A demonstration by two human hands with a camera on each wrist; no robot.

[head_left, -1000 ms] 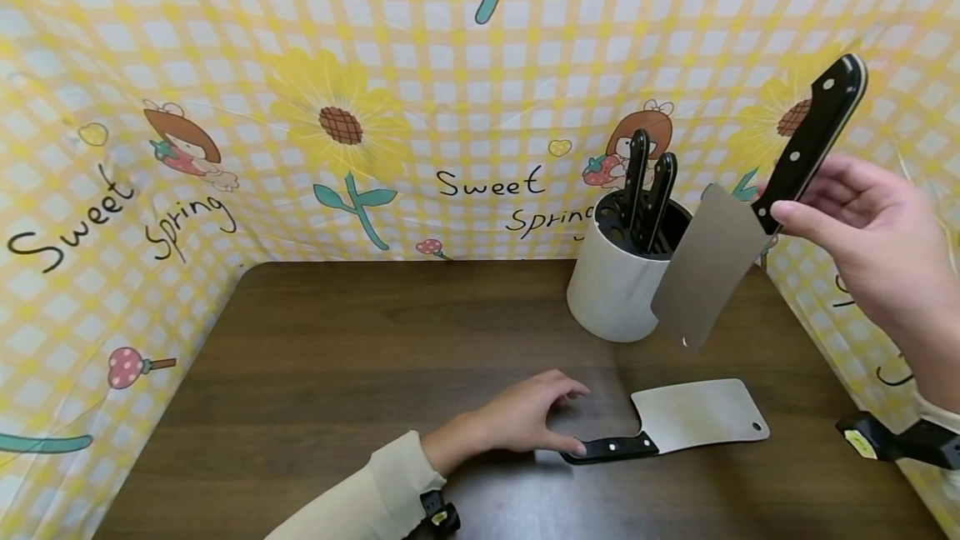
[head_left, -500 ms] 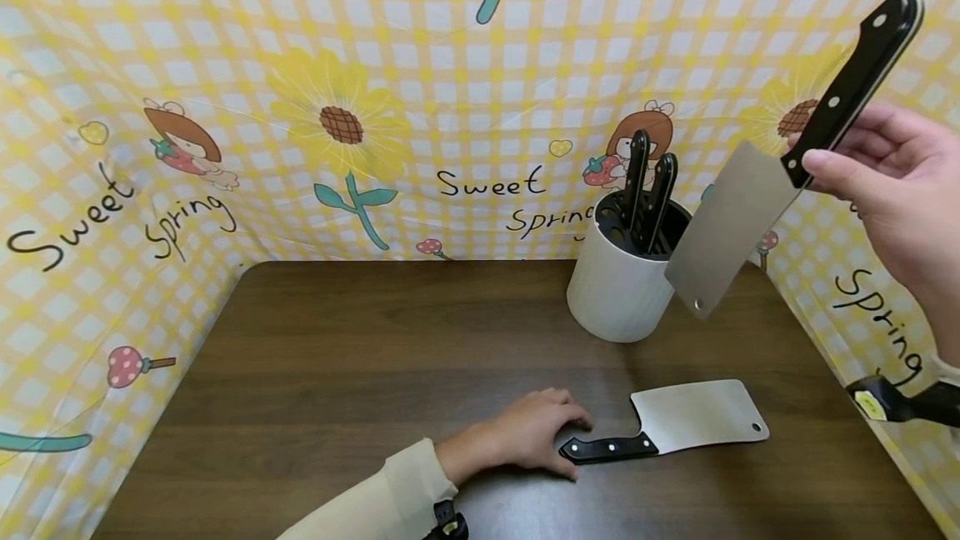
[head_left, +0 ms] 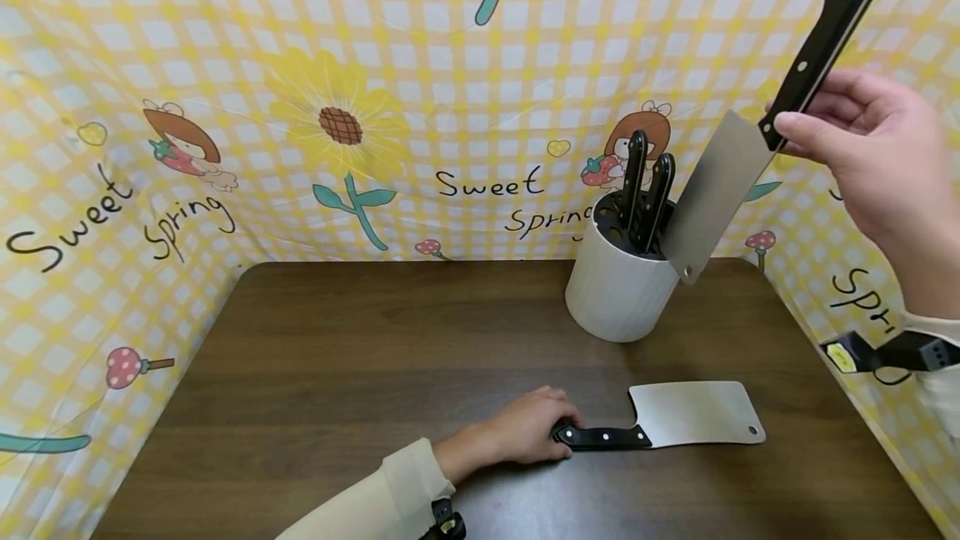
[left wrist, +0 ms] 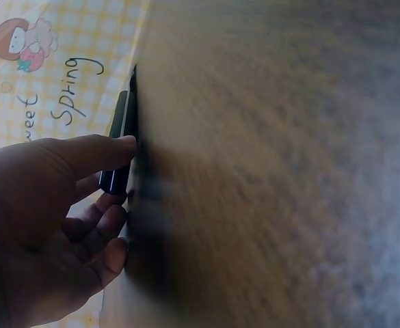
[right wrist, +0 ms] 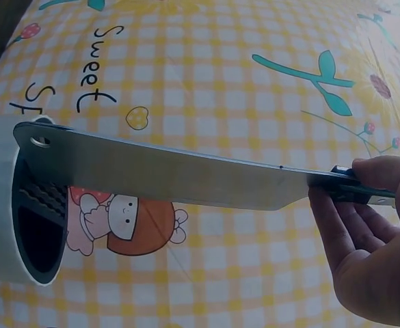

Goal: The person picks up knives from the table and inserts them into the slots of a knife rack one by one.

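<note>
My right hand (head_left: 885,157) pinches a cleaver (head_left: 716,194) between thumb and fingers where the black riveted handle meets the blade. Its handle slants up to the right, and the blade tip overlaps the right rim of a white knife block (head_left: 622,298). In the right wrist view, the holed blade end (right wrist: 49,154) is at the block's mouth (right wrist: 41,239). A second cleaver (head_left: 697,413) lies flat on the table, blade to the right. My left hand (head_left: 525,427) grips its handle end, with the thumb and fingers on opposite sides of the handle (left wrist: 121,116) in the left wrist view.
Two black-handled knives (head_left: 636,177) stand in the block, at the back right of the brown wooden table (head_left: 360,357). A yellow checked cloth (head_left: 465,90) with printed flowers and lettering hangs behind and along both sides of the table.
My right hand has lifted the cleaver, and its blade tip has risen to the block's rim. My left hand has closed on the handle end of the cleaver lying on the table.
</note>
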